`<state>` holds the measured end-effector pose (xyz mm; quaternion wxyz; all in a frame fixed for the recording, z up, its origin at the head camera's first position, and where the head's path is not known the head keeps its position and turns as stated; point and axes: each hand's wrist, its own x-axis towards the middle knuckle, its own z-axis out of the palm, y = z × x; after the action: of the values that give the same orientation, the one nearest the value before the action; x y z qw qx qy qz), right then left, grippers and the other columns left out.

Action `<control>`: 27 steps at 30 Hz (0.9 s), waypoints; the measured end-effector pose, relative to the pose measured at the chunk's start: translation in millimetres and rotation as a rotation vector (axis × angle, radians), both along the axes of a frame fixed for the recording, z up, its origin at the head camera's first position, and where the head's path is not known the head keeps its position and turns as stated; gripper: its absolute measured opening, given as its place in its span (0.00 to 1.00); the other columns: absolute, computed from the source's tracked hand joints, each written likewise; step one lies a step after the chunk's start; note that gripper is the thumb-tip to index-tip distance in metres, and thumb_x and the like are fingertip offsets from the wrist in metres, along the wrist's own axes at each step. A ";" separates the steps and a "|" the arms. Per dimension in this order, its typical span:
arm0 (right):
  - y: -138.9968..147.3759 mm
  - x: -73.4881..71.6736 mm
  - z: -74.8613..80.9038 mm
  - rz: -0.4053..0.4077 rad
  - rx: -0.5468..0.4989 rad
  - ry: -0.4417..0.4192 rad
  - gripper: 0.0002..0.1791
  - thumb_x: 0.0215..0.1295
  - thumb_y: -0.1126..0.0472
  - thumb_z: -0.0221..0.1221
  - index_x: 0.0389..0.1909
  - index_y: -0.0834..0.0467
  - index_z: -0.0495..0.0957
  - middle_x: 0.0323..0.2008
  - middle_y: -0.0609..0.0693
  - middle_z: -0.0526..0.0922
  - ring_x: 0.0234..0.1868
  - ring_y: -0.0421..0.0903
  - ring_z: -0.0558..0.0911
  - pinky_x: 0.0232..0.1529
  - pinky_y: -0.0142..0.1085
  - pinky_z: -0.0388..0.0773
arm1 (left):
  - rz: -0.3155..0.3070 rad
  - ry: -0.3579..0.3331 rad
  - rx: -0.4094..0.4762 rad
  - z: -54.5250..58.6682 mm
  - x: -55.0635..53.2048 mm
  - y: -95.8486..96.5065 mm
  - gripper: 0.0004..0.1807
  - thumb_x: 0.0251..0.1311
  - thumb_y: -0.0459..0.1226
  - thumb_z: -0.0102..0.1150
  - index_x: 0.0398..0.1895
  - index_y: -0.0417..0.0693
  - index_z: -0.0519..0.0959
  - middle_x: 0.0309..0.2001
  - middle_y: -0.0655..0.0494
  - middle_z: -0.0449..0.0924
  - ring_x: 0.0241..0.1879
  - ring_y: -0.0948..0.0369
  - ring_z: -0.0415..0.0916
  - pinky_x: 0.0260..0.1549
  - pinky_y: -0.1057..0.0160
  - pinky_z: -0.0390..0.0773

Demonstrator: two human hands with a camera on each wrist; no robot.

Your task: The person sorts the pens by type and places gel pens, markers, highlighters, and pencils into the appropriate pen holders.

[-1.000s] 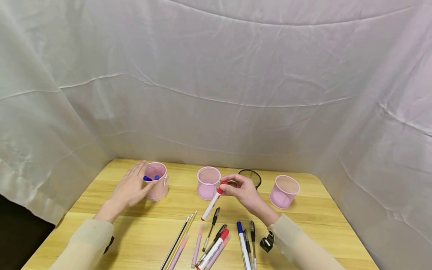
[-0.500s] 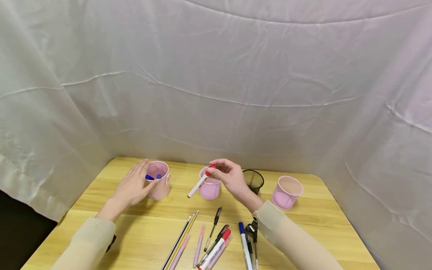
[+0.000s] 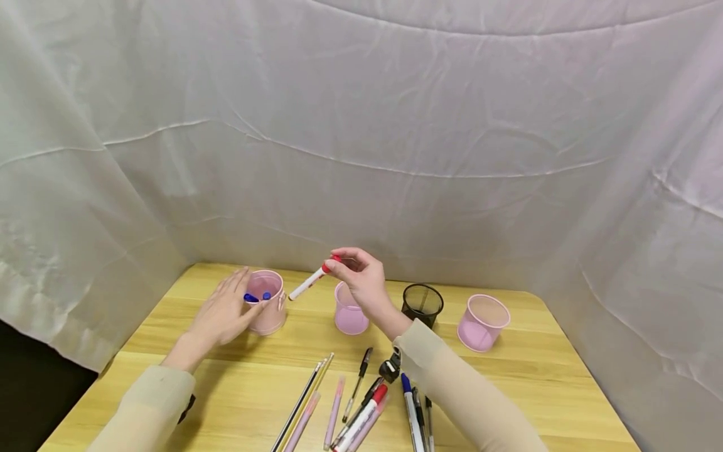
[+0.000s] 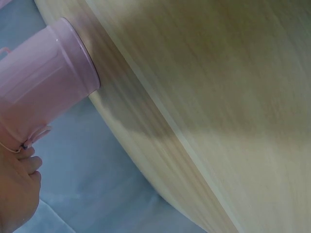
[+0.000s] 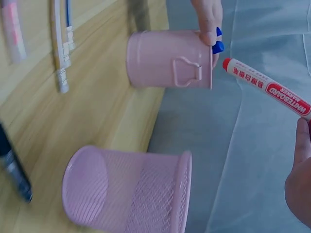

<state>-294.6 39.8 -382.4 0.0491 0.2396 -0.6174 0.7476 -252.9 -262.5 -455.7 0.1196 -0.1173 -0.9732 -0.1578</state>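
On the left of the table stands a solid pink bucket [image 3: 270, 321] with small side handles; two blue-capped pens [image 3: 267, 295] poke up inside it. My left hand [image 3: 223, 314] holds its rim, fingers along the left side and thumb across the front. Pinched by its red cap, a red whiteboard marker [image 5: 267, 87] hangs tilted from my right hand [image 3: 366, 285]. The marker's lower end is just right of the bucket's rim, apart from it. In the left wrist view the bucket [image 4: 43, 73] appears sideways with part of my left hand [image 4: 19, 194].
Behind my right forearm are a pink mesh cup [image 3: 350, 319] and a black mesh cup [image 3: 422, 301]. Another pink mesh cup [image 3: 480, 329] stands at the right. Pencils [image 3: 299, 402], pink pens [image 3: 334, 411], a second red marker [image 3: 361, 417], a blue marker [image 3: 412, 414] and black pens lie in front.
My right hand has carried the red marker left and upward, past the middle pink mesh cup to beside the bucket. The left hand stays on the bucket.
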 end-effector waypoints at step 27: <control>-75.9 -4.2 -33.6 -0.001 0.153 0.138 0.12 0.62 0.70 0.72 0.46 0.68 0.87 0.45 0.61 0.84 0.49 0.53 0.88 0.53 0.33 0.85 | 0.005 0.002 -0.002 -2.2 0.5 0.4 0.50 0.76 0.62 0.45 0.79 0.27 0.52 0.79 0.27 0.49 0.79 0.34 0.48 0.77 0.34 0.50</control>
<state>-298.8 -36.1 -416.0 0.0733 0.2932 -0.6679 0.6801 -252.5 -262.1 -457.9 0.1209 -0.1153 -0.9734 -0.1565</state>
